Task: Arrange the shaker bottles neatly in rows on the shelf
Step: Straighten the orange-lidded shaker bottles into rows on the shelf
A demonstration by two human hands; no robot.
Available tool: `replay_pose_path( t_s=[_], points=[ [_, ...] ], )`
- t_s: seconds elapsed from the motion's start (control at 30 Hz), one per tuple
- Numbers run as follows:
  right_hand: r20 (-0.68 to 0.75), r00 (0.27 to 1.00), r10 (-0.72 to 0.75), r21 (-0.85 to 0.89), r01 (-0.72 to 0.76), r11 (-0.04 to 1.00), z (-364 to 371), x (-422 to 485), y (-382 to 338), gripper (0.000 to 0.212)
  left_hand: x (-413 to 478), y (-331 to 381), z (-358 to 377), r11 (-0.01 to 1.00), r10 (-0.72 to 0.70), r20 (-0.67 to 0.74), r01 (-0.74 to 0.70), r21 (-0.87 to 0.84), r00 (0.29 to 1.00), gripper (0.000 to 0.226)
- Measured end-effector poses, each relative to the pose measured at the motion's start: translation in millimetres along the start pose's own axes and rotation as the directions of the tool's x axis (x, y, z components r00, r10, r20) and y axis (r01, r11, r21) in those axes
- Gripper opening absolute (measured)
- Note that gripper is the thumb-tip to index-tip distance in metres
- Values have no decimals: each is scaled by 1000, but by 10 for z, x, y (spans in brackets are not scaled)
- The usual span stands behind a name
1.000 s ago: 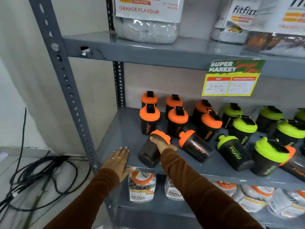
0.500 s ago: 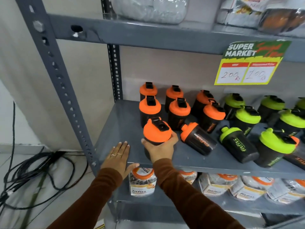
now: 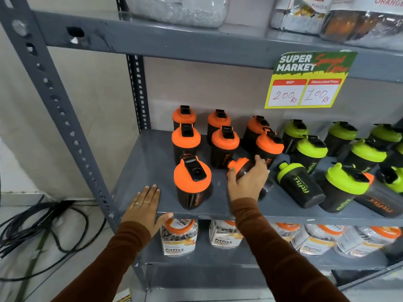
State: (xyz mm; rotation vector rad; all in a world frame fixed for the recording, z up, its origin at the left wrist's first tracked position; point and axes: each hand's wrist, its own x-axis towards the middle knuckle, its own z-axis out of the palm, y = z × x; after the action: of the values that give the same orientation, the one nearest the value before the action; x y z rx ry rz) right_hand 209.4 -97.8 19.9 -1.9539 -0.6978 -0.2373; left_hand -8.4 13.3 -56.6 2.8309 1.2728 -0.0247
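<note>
Tipped bottle [image 3: 244, 168] half under hand [image 3: 247, 184]

One upright bottle [image 3: 192, 183] stands near the shelf [image 3: 139, 171] front edge, left of a lying bottle [image 3: 246, 168]. Behind them stand rows of bottles [image 3: 224, 144]. Jars [image 3: 178, 236] sit on the shelf below.

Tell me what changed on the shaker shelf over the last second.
The front-left orange shaker, lying on its side a second ago, was stood upright and let go. The right hand moved right and now closes over the next toppled orange shaker. The left hand stayed flat on the shelf edge; the green shaker on its side stayed put.
</note>
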Motion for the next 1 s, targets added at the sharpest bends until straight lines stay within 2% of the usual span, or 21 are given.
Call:
replay_pose_path(
  t_s=[0.03, 0.1, 0.17, 0.23, 0.3, 0.4, 0.5, 0.6, 0.73, 0.83, 0.93, 1.0],
  points=[
    [65, 998, -10, -190, 22, 981, -11, 116, 49, 79, -1, 2, 3, 1000, -8, -15, 8, 2, 1000, 89],
    [223, 974, 49, -438, 55, 897, -6, 240, 166, 86, -7, -1, 6, 1000, -11, -68, 11, 2, 998, 93],
    [297, 954, 37, -557, 141, 818, 1, 258, 249, 82, -5, 0, 25, 999, 1, -120, -5, -31, 993, 103],
    [269, 962, -39, -600, 199, 774, 24, 224, 304, 78, 7, -5, 63, 999, 11, -166, -19, -47, 986, 113],
    [198, 975, -102, -555, 197, 808, 40, 150, 333, 83, 7, -1, 70, 998, 10, -186, -21, -53, 982, 118],
    [136, 983, -125, -350, 166, 922, 20, 15, 304, 89, -7, 7, 57, 998, 7, -168, -17, -56, 986, 123],
    [63, 998, -11, 0, 11, 1000, -5, -48, 212, 95, -9, 0, 57, 998, -10, -158, 1, -58, 987, 118],
    [96, 987, 128, 198, -145, 970, 1, -131, 179, 103, -43, 24, 54, 999, -41, -162, 37, -33, 986, 98],
    [200, 972, 121, 176, -157, 972, 20, -173, 248, 108, -203, 272, 136, 991, -95, -229, 70, -114, 969, 81],
    [311, 946, 92, 125, -137, 983, -45, -158, 356, 106, -375, 577, 377, 986, -67, -270, 22, -168, 960, 68],
    [424, 905, 44, 51, -72, 996, -247, -97, 530, 104, -511, 904, 648, 968, 122, -333, -186, -167, 935, 60],
    [422, 907, 10, -16, -3, 1000, -443, 33, 669, 93, -507, 1164, 761, 920, 305, -378, -373, -119, 874, 56]
  ],
)
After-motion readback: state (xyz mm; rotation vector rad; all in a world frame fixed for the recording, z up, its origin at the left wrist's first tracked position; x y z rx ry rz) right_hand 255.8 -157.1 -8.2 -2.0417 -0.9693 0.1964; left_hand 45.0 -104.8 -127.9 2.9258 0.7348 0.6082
